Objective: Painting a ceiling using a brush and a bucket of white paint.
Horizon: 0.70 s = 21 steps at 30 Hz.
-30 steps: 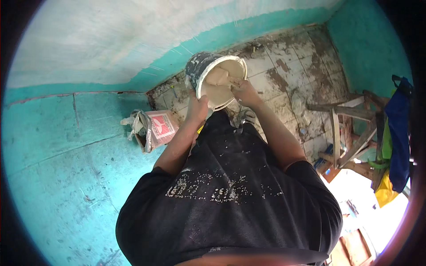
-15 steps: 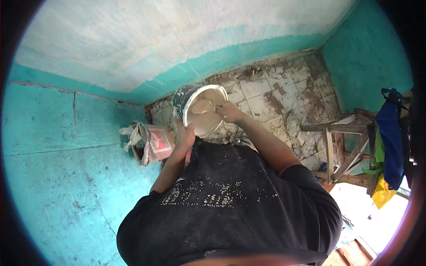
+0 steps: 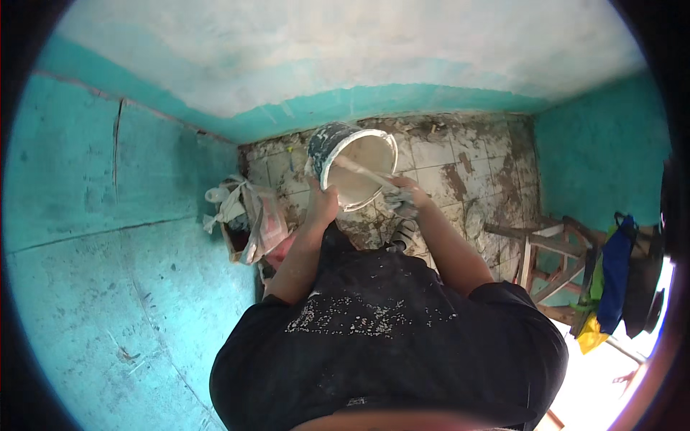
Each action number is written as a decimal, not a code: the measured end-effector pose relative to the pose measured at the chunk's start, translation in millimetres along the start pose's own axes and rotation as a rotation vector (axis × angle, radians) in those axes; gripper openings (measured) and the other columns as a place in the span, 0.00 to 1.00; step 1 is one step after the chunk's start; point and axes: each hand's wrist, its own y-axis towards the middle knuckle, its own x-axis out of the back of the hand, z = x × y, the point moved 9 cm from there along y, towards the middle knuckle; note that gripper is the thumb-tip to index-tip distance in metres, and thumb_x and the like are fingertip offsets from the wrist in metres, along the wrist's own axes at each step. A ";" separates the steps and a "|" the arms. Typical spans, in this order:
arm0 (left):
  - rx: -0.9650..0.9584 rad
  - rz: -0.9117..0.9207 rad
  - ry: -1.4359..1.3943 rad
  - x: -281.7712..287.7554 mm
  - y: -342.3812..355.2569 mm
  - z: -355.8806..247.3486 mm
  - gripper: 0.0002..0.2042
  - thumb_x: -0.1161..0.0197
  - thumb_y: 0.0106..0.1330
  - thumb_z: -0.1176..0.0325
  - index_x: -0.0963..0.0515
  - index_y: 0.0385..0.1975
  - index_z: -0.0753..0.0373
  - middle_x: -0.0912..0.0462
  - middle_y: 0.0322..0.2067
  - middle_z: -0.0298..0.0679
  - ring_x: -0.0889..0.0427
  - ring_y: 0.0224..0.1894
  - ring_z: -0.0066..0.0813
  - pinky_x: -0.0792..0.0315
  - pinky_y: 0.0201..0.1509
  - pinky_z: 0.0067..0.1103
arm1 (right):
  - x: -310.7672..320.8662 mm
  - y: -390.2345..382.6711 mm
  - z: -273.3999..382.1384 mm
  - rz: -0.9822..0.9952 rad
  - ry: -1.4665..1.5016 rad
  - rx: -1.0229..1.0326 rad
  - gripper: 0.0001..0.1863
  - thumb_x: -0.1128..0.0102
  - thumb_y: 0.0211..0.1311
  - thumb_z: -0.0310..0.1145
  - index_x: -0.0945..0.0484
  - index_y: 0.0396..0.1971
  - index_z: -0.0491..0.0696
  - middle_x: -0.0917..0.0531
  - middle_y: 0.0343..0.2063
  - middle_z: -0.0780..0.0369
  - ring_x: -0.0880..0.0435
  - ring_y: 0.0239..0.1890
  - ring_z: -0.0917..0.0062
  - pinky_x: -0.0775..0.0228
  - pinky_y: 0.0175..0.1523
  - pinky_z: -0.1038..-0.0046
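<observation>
A dark bucket (image 3: 325,143), smeared with white, is tilted toward me above the floor, with pale paste inside. My left hand (image 3: 323,205) grips its lower left rim. At the right rim, my right hand (image 3: 415,194) is closed on a long flat mixing tool (image 3: 366,172), smeared pale and grey, that reaches across the bucket's mouth. The tool's exact shape is blurred. My legs in dark cloth and one sandalled foot (image 3: 402,233) show below the bucket.
A box with crumpled bags (image 3: 259,223) stands by the turquoise left wall (image 3: 72,165). The dirty tiled floor (image 3: 460,172) meets a white-and-turquoise wall (image 3: 388,100). At right are a wooden stand (image 3: 560,248) and hanging blue, yellow and green cloths (image 3: 614,280).
The view has shifted, showing the back wall more squarely. My right hand has drawn the tool up across the bucket's mouth, so more of it shows.
</observation>
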 end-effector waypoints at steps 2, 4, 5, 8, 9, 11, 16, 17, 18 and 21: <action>-0.098 -0.002 -0.069 51.4 19.4 -16.4 0.30 0.54 0.54 0.68 0.51 0.56 0.77 0.31 0.45 0.63 0.28 0.47 0.56 0.36 0.51 0.32 | -57.5 15.4 -2.2 0.100 0.046 0.043 0.17 0.62 0.64 0.40 0.35 0.48 0.46 0.36 0.13 0.70 0.40 0.12 0.83 0.44 0.19 0.80; -0.048 -0.024 -0.085 107.0 41.7 -14.7 0.29 0.53 0.54 0.69 0.51 0.55 0.77 0.31 0.45 0.63 0.28 0.47 0.55 0.36 0.51 0.32 | -97.2 44.1 -11.1 -0.013 0.067 0.027 0.15 0.62 0.64 0.39 0.33 0.43 0.46 0.36 0.13 0.70 0.40 0.12 0.84 0.44 0.19 0.80; -0.002 -0.030 -0.091 131.5 50.7 -10.4 0.29 0.53 0.54 0.69 0.50 0.54 0.77 0.31 0.45 0.63 0.28 0.47 0.54 0.35 0.50 0.32 | -104.9 56.7 -17.7 -0.127 0.099 0.025 0.13 0.63 0.65 0.38 0.32 0.39 0.46 0.36 0.12 0.71 0.40 0.12 0.84 0.45 0.18 0.80; 0.105 0.006 -0.096 185.7 68.3 -5.4 0.29 0.52 0.53 0.70 0.50 0.55 0.77 0.32 0.46 0.63 0.28 0.47 0.52 0.35 0.50 0.31 | -157.0 84.7 -35.6 0.038 0.063 0.023 0.11 0.64 0.65 0.37 0.33 0.32 0.47 0.37 0.11 0.72 0.41 0.11 0.86 0.45 0.20 0.80; 0.101 -0.001 -0.107 197.7 74.3 -1.4 0.29 0.52 0.53 0.70 0.50 0.55 0.77 0.32 0.46 0.63 0.28 0.47 0.52 0.35 0.50 0.31 | -180.6 89.4 -39.5 0.150 0.131 -0.001 0.12 0.64 0.65 0.38 0.33 0.31 0.47 0.38 0.11 0.72 0.41 0.12 0.86 0.46 0.20 0.80; 0.000 -0.093 -0.204 218.6 88.9 2.6 0.30 0.52 0.53 0.70 0.51 0.55 0.78 0.33 0.48 0.62 0.28 0.47 0.49 0.34 0.48 0.30 | -204.7 97.3 -38.9 0.228 0.099 0.003 0.11 0.62 0.64 0.38 0.33 0.31 0.47 0.37 0.11 0.72 0.41 0.12 0.86 0.46 0.21 0.80; -0.017 -0.017 -0.200 256.4 129.0 -18.6 0.22 0.52 0.53 0.67 0.40 0.45 0.76 0.29 0.40 0.52 0.26 0.41 0.39 0.33 0.43 0.27 | -250.0 119.8 -24.1 0.342 -0.006 0.109 0.09 0.57 0.61 0.37 0.33 0.33 0.47 0.37 0.11 0.70 0.41 0.12 0.85 0.47 0.21 0.80; -0.074 -0.048 -0.196 261.4 138.0 -24.0 0.17 0.54 0.54 0.65 0.27 0.34 0.74 0.24 0.31 0.43 0.26 0.35 0.31 0.32 0.40 0.26 | -252.6 118.5 -21.4 0.346 -0.004 0.114 0.09 0.57 0.61 0.37 0.33 0.33 0.47 0.37 0.11 0.70 0.41 0.12 0.85 0.47 0.21 0.80; -0.084 -0.039 -0.218 254.9 139.5 -33.6 0.17 0.54 0.55 0.64 0.27 0.31 0.74 0.24 0.30 0.41 0.27 0.34 0.29 0.33 0.38 0.24 | -254.5 112.7 -14.5 0.354 0.025 0.134 0.09 0.55 0.60 0.36 0.33 0.34 0.47 0.37 0.11 0.70 0.41 0.12 0.84 0.47 0.22 0.80; -0.063 -0.142 -0.099 250.4 156.7 64.1 0.16 0.54 0.55 0.65 0.27 0.31 0.74 0.25 0.30 0.41 0.27 0.34 0.29 0.33 0.38 0.24 | -260.4 97.4 -18.4 0.340 0.017 0.117 0.14 0.51 0.57 0.35 0.33 0.42 0.46 0.36 0.12 0.69 0.39 0.14 0.84 0.47 0.23 0.79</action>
